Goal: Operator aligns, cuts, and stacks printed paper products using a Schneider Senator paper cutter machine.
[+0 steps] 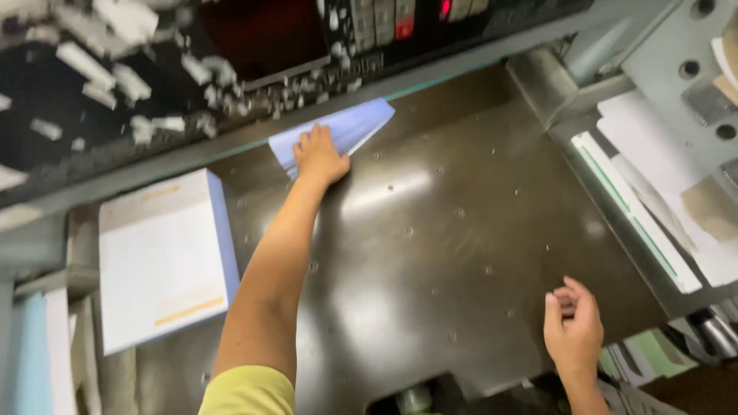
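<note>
The left hand (319, 156) lies flat, fingers spread and pointing away from the person, pressed palm-down on a thin stack of pale blue paper (355, 127) that sits at the far edge of the dark metal counter (430, 230), its far side tucked under the grey front bar of the cutting machine (231, 146). Nothing is gripped here; the hand only rests on top of the sheets. The right hand (573, 323) hovers near the counter's near right edge, loosely curled with the fingers half folded toward the palm, holding nothing and well apart from the blue stack. The paper looks light and floppy, and on this smooth, glossy counter it probably slides easily, so loose sheets could fan or skew; a flat palm on top to steer it, or a pinch on the free corner that juts out to the right, seems the surest hold. To the left lies 1 thicker block of white sheets with a blue edge (165, 265), squared up and likely much heavier and stiffer. White paper trimmings (100, 69) litter the machine's dark bed behind the bar, and more stacked white paper (653, 154) sits on the side table to the right.
</note>
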